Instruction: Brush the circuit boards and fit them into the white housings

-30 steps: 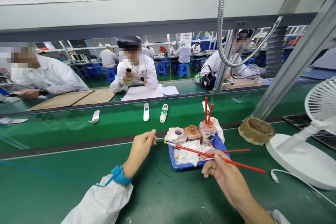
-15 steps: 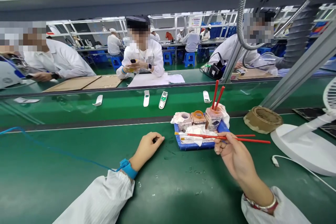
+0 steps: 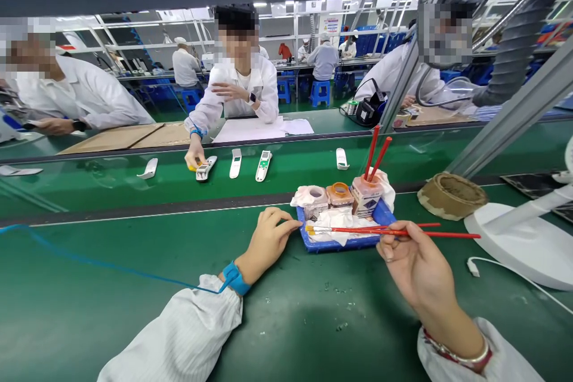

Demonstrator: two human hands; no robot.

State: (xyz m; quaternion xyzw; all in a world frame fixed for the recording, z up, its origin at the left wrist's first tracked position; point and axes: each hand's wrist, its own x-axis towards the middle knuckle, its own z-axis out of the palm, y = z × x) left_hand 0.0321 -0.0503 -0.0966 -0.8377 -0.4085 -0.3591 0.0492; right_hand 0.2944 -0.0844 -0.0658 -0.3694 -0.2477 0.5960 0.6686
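Observation:
My right hand [image 3: 416,265] pinches a slim red-handled paintbrush [image 3: 439,234], its pale bristle end pointing left over the blue tray [image 3: 340,246]. A second red paintbrush [image 3: 423,225] runs close behind it; whether my fingers also touch that one I cannot tell. Crumpled white tissue [image 3: 336,219] lies in the tray below the bristles. My left hand [image 3: 267,240], with a blue wrist strap [image 3: 236,278], rests on the green bench, its fingers stretched towards the tray's left corner and nothing in them. Behind the tissue stand an orange-rimmed jar [image 3: 339,196] and a labelled bottle [image 3: 364,196] holding upright red sticks.
A green conveyor belt [image 3: 286,176] crosses ahead, carrying several white handset shells, one [image 3: 264,166] with a circuit board. A co-worker's hand [image 3: 196,155] is on a handset [image 3: 206,169]. To the right are a tape roll [image 3: 452,197], a white stand [image 3: 514,245] and a cable [image 3: 473,267].
My left hand has moved right and its fingers have straightened. My right hand has shifted slightly right with the paintbrush. The co-worker opposite has reached down to the belt with a handset.

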